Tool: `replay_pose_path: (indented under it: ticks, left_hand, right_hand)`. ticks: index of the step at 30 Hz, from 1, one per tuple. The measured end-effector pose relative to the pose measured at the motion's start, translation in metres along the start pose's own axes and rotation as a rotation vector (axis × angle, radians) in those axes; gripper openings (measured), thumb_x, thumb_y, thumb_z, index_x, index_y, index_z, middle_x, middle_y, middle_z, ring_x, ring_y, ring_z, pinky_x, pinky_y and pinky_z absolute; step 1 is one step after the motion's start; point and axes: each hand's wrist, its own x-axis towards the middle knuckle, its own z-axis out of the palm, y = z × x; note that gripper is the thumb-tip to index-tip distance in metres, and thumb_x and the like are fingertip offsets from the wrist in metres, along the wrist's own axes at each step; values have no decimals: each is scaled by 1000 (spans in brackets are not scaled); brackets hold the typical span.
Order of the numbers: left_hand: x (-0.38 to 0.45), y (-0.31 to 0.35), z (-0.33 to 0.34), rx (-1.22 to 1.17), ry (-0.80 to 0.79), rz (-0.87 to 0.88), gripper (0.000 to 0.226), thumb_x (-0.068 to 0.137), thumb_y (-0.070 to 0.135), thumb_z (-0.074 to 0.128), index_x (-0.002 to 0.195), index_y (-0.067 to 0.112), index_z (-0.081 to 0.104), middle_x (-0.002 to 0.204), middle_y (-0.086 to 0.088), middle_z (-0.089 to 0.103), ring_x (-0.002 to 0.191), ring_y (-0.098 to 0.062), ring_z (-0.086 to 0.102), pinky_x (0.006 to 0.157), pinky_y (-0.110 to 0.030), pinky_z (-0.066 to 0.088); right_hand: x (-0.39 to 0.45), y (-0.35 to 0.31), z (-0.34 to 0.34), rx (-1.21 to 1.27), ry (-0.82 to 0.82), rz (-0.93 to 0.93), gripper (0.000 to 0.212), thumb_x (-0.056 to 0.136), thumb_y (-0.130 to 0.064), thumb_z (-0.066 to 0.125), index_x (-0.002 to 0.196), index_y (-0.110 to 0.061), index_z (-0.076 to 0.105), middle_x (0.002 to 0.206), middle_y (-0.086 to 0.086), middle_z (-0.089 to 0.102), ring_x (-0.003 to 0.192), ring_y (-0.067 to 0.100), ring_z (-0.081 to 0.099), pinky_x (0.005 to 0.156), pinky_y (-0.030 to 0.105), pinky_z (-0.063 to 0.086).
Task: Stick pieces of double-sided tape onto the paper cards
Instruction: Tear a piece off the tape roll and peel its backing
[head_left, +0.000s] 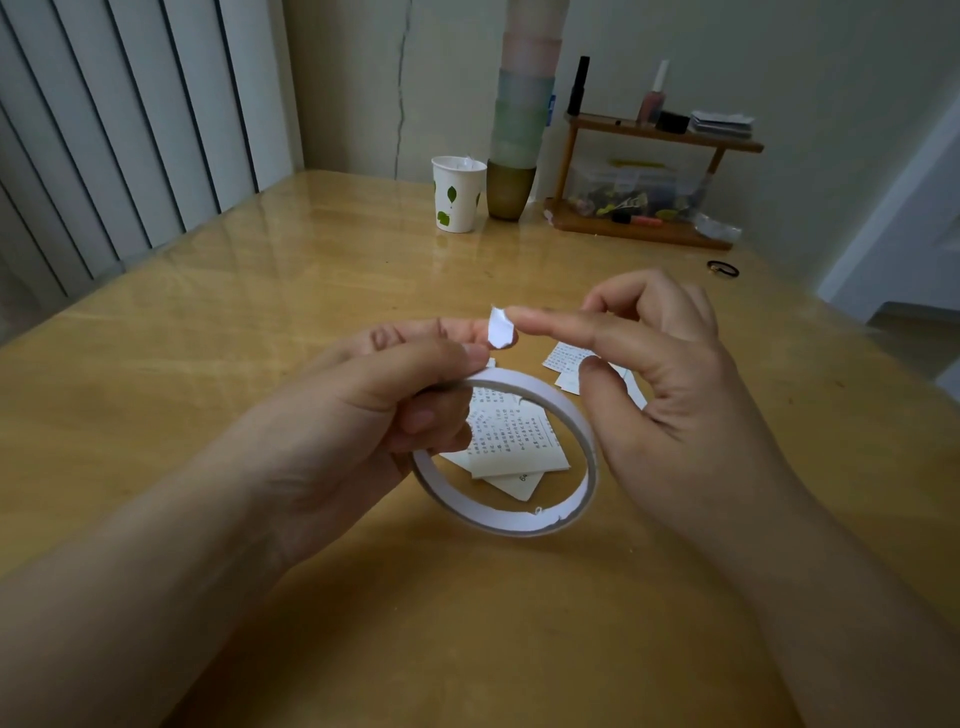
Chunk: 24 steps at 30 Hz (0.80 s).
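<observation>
My left hand (395, 395) grips a white roll of double-sided tape (519, 525) above the table, thumb pressed on its top edge. A small torn piece of tape (501, 327) stands up just past my left fingertips. The straight index finger of my right hand (670, 374) touches the piece's upper end, while the thumb sits apart beside the roll's right rim. Printed paper cards (514, 447) lie on the table and show through the ring. More cards (566, 358) lie behind my right thumb, partly hidden.
The wooden table (208, 364) carries a leaf-print paper cup (457, 195) and a tall stack of cups (519, 130) at the back. A small wooden shelf (649, 228) with bottles and clutter stands back right. A black hair tie (723, 268) lies near the right edge.
</observation>
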Motion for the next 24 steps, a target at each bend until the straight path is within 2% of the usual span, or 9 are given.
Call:
replay_pose_path:
  ticks: [2, 6, 9, 12, 14, 16, 19, 24]
  left_hand:
    - [-1, 0, 1, 13, 24, -7, 17, 75, 17, 60, 82, 22, 75, 42, 9, 24, 39, -5, 19, 60, -33, 16]
    - [-3, 1, 3, 18, 59, -10, 20, 76, 18, 55, 82, 21, 75, 41, 10, 28, 40, -5, 20, 62, -33, 16]
    - [-2, 1, 3, 23, 64, -6, 18, 76, 16, 56, 81, 20, 74, 40, 11, 35, 40, -5, 21, 58, -29, 18]
    - [-2, 1, 4, 58, 35, 5, 19, 76, 15, 60, 84, 22, 75, 43, 11, 31, 41, -5, 22, 56, -25, 22]
    - [-3, 0, 5, 64, 41, 5, 22, 77, 15, 57, 85, 23, 75, 45, 11, 34, 41, -3, 23, 61, -32, 16]
    - [-3, 0, 6, 65, 44, 4, 24, 78, 15, 55, 88, 21, 75, 50, 12, 45, 40, -2, 26, 69, -40, 11]
    - [-3, -3, 5, 76, 28, -6, 26, 77, 12, 59, 100, 11, 71, 60, 12, 57, 41, -2, 27, 69, -41, 9]
    - [-2, -5, 2, 109, 58, -22, 29, 71, 17, 67, 99, 17, 73, 67, -5, 37, 43, -5, 28, 60, -30, 17]
  right_hand:
    - [0, 0, 0, -4, 10, -7, 56, 84, -4, 45, 116, -49, 56, 95, -17, 44, 98, 2, 39, 92, 31, 35]
    - [0, -1, -1, -1, 33, -9, 53, 83, -4, 45, 112, -47, 58, 95, -16, 45, 98, 2, 39, 92, 34, 37]
    - [0, -2, -2, 2, 37, -14, 50, 84, -7, 44, 110, -46, 59, 95, -15, 45, 98, 2, 40, 92, 33, 37]
    - [0, -1, -2, 1, 42, -4, 50, 83, -3, 47, 109, -43, 62, 93, -15, 45, 98, 1, 40, 92, 30, 35]
    - [0, -1, -2, -7, 51, 3, 48, 82, -2, 49, 107, -41, 65, 92, -14, 46, 97, 1, 40, 91, 30, 36]
    - [0, -2, -3, -10, 63, 19, 46, 82, -3, 50, 103, -38, 68, 92, -14, 47, 96, 4, 42, 89, 30, 37]
    - [1, -3, -3, -18, 80, 41, 39, 82, -6, 51, 98, -35, 71, 92, -15, 48, 95, 5, 43, 88, 31, 38]
    - [1, 0, -2, -89, 89, 113, 25, 81, -15, 53, 90, -27, 73, 87, -16, 46, 94, 4, 44, 85, 27, 36]
